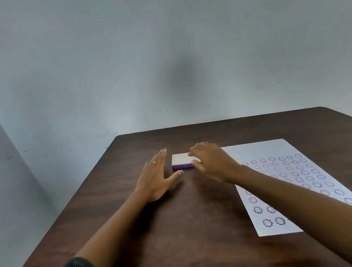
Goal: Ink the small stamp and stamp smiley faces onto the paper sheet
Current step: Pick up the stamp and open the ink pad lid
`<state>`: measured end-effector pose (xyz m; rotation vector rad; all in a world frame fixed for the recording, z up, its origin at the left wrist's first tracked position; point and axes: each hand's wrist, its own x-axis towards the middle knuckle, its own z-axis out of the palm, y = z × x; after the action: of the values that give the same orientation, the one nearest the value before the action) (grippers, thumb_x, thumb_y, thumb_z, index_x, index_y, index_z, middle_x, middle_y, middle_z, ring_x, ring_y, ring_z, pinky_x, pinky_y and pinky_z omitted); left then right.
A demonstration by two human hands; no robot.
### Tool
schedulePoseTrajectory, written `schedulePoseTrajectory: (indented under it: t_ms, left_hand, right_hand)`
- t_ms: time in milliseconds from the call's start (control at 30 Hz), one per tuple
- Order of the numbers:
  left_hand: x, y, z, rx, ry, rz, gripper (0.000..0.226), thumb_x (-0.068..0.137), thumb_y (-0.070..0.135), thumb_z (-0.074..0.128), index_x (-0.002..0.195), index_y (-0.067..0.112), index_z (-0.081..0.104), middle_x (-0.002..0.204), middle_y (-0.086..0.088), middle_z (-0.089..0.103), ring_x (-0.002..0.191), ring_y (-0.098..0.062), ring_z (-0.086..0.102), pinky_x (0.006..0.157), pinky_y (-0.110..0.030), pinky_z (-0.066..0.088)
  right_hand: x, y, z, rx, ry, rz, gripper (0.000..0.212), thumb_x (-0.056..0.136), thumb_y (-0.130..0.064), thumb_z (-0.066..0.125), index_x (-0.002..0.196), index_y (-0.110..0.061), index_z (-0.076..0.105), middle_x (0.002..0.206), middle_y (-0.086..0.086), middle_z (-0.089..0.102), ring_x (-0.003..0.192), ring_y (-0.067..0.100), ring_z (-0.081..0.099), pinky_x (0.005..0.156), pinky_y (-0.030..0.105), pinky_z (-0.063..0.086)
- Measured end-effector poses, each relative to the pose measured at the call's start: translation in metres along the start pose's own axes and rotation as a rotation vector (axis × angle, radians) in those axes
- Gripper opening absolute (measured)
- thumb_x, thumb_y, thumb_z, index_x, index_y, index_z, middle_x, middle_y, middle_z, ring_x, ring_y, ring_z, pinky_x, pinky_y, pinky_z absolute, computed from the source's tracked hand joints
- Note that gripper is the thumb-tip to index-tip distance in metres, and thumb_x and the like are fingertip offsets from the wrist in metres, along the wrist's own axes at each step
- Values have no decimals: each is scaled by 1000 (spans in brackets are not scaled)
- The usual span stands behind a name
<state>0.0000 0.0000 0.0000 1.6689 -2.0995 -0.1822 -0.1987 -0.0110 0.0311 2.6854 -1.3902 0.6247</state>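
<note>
A flat ink pad [182, 161] with a white lid and a purple base lies closed on the dark wooden table [183, 233]. My right hand [212, 162] rests on its right end, fingers over the lid and thumb at the front edge. My left hand [157, 177] hovers just left of the pad, fingers spread and holding nothing. A white paper sheet [288, 176] lies to the right, covered with several rows of round smiley stamp marks; my right forearm crosses over it. The small stamp itself is not visible.
The table ends at a plain grey wall [160, 57] behind the pad. Its left edge runs diagonally toward me. Dark sleeves cover both of my upper forearms at the bottom corners.
</note>
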Motion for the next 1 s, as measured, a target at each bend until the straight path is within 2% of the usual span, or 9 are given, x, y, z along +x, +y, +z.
schedulePoseTrajectory:
  t_ms: [100, 233, 300, 400, 467, 567, 733, 867, 1000]
  left_hand:
    - [-7, -14, -2, -55, -39, -98, 92, 80, 68, 48, 149, 18, 14, 155, -7, 26, 141, -23, 24, 117, -41, 16]
    - [-10, -15, -1, -45, -73, -77, 96, 75, 74, 47, 149, 22, 14, 154, -5, 27, 142, -19, 23, 118, -39, 12]
    - [-9, -18, 0, -26, -72, -75, 98, 73, 75, 47, 149, 23, 14, 155, -4, 27, 142, -18, 22, 117, -38, 10]
    - [-12, -20, 1, -12, -96, -61, 101, 71, 78, 46, 149, 24, 12, 155, -4, 27, 142, -17, 21, 117, -36, 9]
    - [-13, -21, 0, -14, -119, -53, 103, 69, 80, 46, 149, 25, 10, 155, -3, 25, 142, -16, 20, 117, -36, 8]
    - [-15, -24, -1, -27, -158, -43, 109, 65, 82, 47, 149, 26, 5, 157, -2, 21, 143, -15, 17, 116, -35, 5]
    - [-18, -28, -6, -97, -232, -31, 123, 52, 85, 57, 148, 33, 1, 157, 2, 17, 144, -15, 14, 116, -37, 1]
    - [-19, -31, -11, -101, -280, 9, 119, 48, 82, 63, 146, 37, 13, 154, 7, 25, 141, -12, 21, 119, -42, 4]
    - [-22, -31, -15, -129, -331, 49, 96, 49, 77, 65, 134, 45, 33, 152, 13, 26, 142, -8, 15, 117, -42, -1]
  right_hand:
    - [8, -2, 11, 70, -39, 31, 37, 93, -26, 42, 126, -10, 51, 139, 9, 49, 128, 23, 41, 108, 39, 30]
    - [22, -3, 25, 20, -139, 94, 41, 96, -29, 36, 132, -12, 43, 146, 9, 39, 133, 22, 33, 112, 50, 21]
    - [25, -3, 33, 23, -142, 101, 41, 96, -28, 36, 133, -10, 42, 146, 11, 40, 132, 23, 34, 113, 43, 17]
    - [25, -3, 41, 62, -59, 106, 38, 95, -24, 40, 130, -11, 45, 141, 10, 46, 129, 23, 39, 102, 34, 10]
    - [24, -4, 42, 80, -30, 100, 37, 94, -24, 43, 129, -12, 48, 138, 9, 50, 126, 22, 41, 103, 34, 14]
    - [17, -9, 43, 106, -24, 60, 38, 93, -26, 45, 128, -13, 49, 136, 8, 52, 123, 21, 44, 105, 35, 32]
    - [-10, -27, 40, 105, 13, -10, 38, 93, -26, 44, 129, -17, 49, 135, 4, 53, 121, 20, 44, 100, 35, 36]
    - [-30, -41, 37, 125, -23, -51, 39, 92, -20, 40, 131, -20, 47, 137, 2, 50, 123, 19, 39, 98, 35, 32]
    - [-41, -50, 34, 136, -29, -85, 41, 92, -22, 39, 132, -21, 44, 138, -1, 47, 123, 17, 36, 96, 33, 29]
